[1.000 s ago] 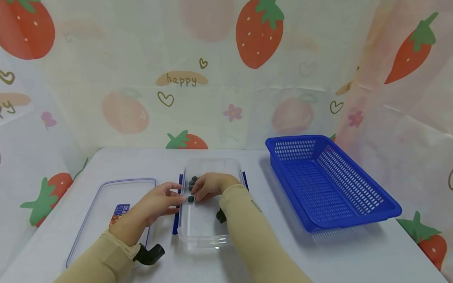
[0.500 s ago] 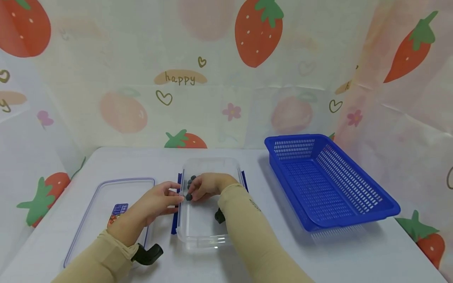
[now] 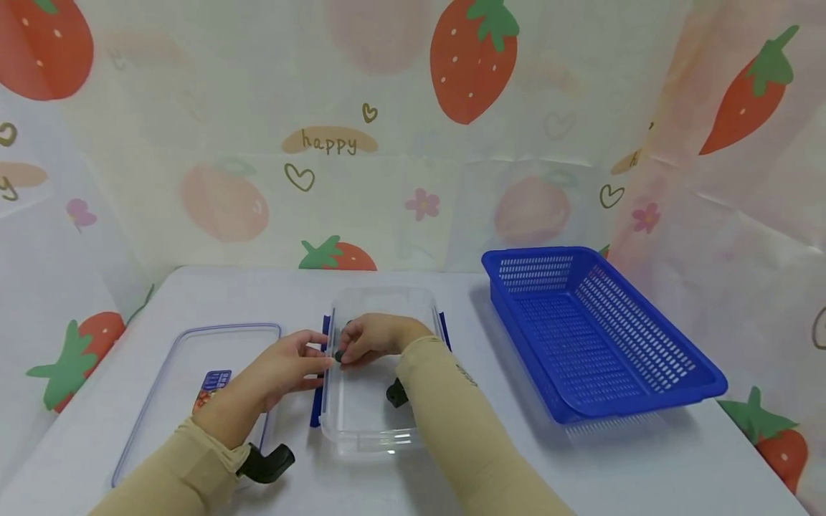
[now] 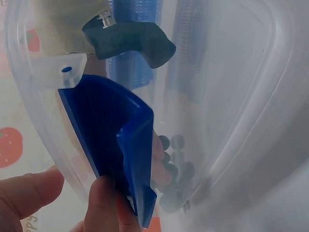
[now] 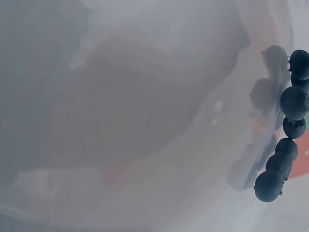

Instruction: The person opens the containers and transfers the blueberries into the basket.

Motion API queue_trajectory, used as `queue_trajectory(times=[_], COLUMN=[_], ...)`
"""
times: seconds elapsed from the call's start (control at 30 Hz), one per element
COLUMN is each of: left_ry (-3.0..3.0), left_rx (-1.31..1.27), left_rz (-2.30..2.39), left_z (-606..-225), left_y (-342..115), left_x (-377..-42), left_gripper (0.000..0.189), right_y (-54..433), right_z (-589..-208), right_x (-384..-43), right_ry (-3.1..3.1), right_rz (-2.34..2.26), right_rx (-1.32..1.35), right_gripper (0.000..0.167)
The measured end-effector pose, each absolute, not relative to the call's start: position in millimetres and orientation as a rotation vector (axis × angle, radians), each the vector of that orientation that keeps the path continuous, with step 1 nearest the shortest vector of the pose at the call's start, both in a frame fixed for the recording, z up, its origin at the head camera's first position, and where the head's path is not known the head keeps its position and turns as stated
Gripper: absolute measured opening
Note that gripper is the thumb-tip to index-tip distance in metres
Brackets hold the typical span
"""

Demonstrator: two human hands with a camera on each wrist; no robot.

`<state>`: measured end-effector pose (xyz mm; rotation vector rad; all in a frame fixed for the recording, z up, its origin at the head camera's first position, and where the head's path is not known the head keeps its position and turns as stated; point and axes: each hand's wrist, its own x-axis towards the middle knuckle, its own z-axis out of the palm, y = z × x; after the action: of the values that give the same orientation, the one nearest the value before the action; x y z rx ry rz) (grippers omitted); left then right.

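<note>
A clear plastic food container [image 3: 368, 416] stands open in front of me. Inside it, by the left wall, my right hand [image 3: 374, 337] pinches a blueberry [image 3: 339, 355] between thumb and finger. Several blueberries [image 5: 293, 103] lie in a line along that wall in the right wrist view, where the hand itself does not show; the head view has most of them hidden behind the fingers. My left hand [image 3: 284, 365] touches the container's left side with extended, spread fingers. In the left wrist view its fingertips are at the blue latch [image 4: 106, 121], which hangs folded down.
Left of the container lies its clear lid [image 3: 245, 344] with a blue rim and a printed label [image 3: 211, 387], partly under the left forearm. A blue slotted basket [image 3: 523, 358] stands on the right of the white table [image 3: 464, 294]. A strawberry-patterned sheet hangs behind.
My right hand has moved slightly left and now holds the near blueberry against the left wall; before, that blueberry lay a little apart from the fingers. The left hand keeps its place.
</note>
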<state>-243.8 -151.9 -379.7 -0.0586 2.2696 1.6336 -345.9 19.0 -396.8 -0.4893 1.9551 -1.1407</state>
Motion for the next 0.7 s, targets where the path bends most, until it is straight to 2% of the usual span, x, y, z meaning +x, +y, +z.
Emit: queue_trajectory(times=[0.3, 0.7], left_ry=[2.247, 2.261], left_rx=[-0.072, -0.074], left_rz=[1.637, 1.624], left_z=[-376.2, -378.3], left_y=[-150.9, -151.5], left_x=[-241.5, -243.3], left_gripper=[0.048, 0.047], right_y=[20.7, 26.1], right_z=[-394.7, -387.1], right_x=[-348.6, -351.5], right_ry=[1.917, 1.862], right_rz=[-1.19, -1.343], right_rx=[-0.468, -0.566], right_gripper=[0.007, 0.009])
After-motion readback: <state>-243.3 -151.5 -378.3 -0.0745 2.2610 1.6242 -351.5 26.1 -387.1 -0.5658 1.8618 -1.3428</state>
